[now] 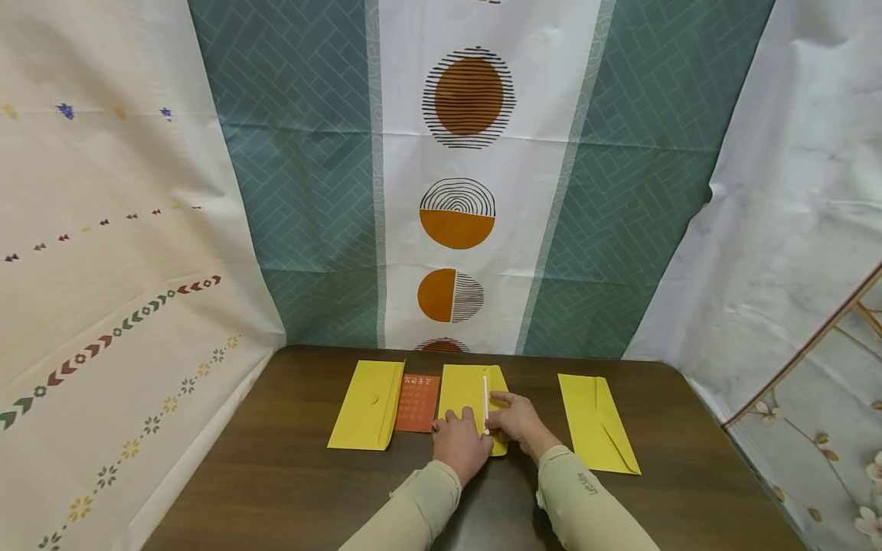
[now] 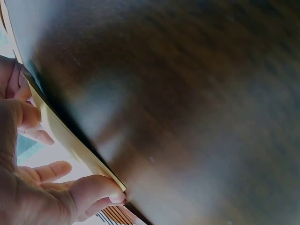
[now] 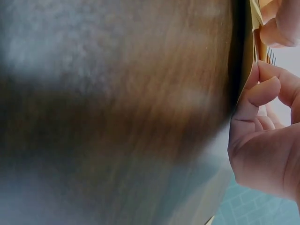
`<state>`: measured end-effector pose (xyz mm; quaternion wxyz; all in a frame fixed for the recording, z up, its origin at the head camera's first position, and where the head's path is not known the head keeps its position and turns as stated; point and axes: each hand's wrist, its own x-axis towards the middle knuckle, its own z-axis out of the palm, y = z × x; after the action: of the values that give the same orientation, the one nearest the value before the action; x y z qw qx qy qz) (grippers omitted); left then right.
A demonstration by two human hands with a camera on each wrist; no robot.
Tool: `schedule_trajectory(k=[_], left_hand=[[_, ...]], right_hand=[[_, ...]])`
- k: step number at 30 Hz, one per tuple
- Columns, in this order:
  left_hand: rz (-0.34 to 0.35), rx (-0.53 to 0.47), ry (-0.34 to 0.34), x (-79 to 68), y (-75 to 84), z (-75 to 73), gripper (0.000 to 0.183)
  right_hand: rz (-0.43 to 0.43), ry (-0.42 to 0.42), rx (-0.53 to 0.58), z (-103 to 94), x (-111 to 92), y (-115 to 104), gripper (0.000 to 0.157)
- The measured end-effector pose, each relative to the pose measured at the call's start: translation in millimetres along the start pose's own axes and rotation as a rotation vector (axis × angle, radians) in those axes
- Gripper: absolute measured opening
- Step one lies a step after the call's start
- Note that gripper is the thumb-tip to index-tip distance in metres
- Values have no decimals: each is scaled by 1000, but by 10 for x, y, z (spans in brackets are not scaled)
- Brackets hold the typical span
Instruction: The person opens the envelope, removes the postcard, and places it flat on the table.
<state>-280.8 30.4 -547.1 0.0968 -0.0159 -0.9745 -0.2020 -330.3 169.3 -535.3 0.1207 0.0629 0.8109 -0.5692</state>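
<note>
A yellow envelope lies in the middle of the table. A narrow white strip runs lengthwise along its right part. My left hand rests on the envelope's near end, fingers spread over the paper; a pale envelope edge passes beneath it in the left wrist view. At the envelope's right side my right hand has curled fingers, with thumb and finger pinching at the strip's near end. The right wrist view shows those fingertips close together at the paper's edge; the strip is hidden there.
A red printed card lies left of the middle envelope. Beyond it is another yellow envelope with its flap side up. A third yellow envelope lies to the right on the dark wooden table. Patterned cloth hangs behind.
</note>
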Motion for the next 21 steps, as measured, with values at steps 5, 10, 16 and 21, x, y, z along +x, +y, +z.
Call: schedule_trajectory(k=[5,10,16,21], left_hand=[[-17,13,-23,-7,16,-5,46],[-34,65,-67,-9,21,-8,44],[-34,144,-99,-7,37,3,48],[-14,157,-118,-21,45,15,57]], right_hand=[[21,44,-33,-109,-18,7,68],[43,62,-69,-187,1,38,62],[6,49,-104,-176,3,80,53],[-90,47,-219,-133,26,112,50]])
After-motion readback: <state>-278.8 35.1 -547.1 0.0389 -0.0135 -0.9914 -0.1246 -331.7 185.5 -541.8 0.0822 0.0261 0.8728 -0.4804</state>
